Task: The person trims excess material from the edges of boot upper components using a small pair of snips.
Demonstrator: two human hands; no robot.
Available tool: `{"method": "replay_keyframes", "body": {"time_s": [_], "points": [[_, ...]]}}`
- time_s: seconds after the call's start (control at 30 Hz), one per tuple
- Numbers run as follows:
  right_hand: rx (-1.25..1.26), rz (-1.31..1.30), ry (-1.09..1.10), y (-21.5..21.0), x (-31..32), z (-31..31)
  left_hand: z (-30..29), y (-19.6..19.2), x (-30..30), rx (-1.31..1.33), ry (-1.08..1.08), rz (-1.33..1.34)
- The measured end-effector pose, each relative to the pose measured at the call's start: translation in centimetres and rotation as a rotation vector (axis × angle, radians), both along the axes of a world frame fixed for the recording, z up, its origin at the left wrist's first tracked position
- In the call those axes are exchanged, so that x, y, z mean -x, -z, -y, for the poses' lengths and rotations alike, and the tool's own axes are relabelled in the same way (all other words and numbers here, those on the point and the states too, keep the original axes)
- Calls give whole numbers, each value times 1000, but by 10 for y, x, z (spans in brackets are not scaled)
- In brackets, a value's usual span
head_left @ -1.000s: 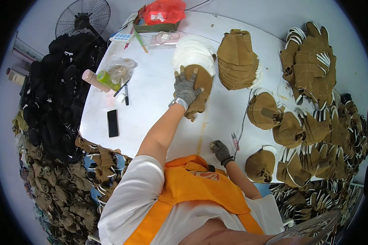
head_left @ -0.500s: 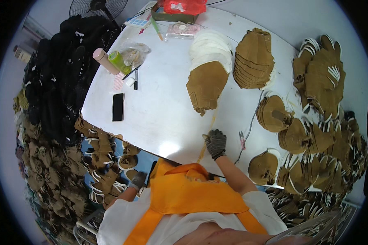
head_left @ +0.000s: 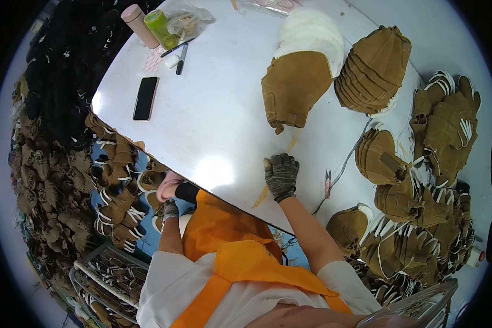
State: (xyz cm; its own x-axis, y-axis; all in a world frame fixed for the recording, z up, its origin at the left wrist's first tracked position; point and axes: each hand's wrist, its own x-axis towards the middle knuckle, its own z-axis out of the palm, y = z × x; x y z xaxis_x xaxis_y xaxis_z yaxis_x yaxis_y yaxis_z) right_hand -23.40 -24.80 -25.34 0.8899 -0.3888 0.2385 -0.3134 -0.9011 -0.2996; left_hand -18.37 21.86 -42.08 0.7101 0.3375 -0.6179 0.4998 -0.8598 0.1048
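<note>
My right hand (head_left: 282, 177), in a grey striped knit glove, rests on the white table (head_left: 202, 136) with thumb and fingers apart and nothing in it. Just right of it lie small pink-handled snips (head_left: 327, 185). Beyond it a brown shoe upper (head_left: 296, 85) lies over fanned white pieces (head_left: 311, 33). My left hand (head_left: 170, 209), in a similar glove, hangs below the table's left edge, close to brown shoe uppers (head_left: 152, 179) on the floor side. Its fingers are too small and partly hidden to read.
A stack of brown uppers (head_left: 373, 71) stands at the far right, and more white-edged uppers (head_left: 385, 158) line the right side. A phone (head_left: 146, 98), pens (head_left: 181, 59), a pink bottle (head_left: 140, 26) and a green roll (head_left: 160, 30) lie left. A metal rack (head_left: 106, 284) stands lower left.
The view has shifted, so the table's far end has left the picture. My body has turned, and a pink shoe and my leg now show below the table edge. My right hand stays on the table.
</note>
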Motion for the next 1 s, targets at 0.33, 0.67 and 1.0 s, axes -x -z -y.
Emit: {"method": "replay_keyframes", "body": {"time_s": [0.33, 0.67, 1.0], "points": [[-47, 21, -3, 9, 2, -2, -4, 24, 23, -72, -38, 52], [-69, 56, 2, 4, 3, 4, 14, 36, 22, -259, 74, 110], [-90, 49, 18, 7, 2, 0, 68, 43, 35, 3, 19, 46]]}}
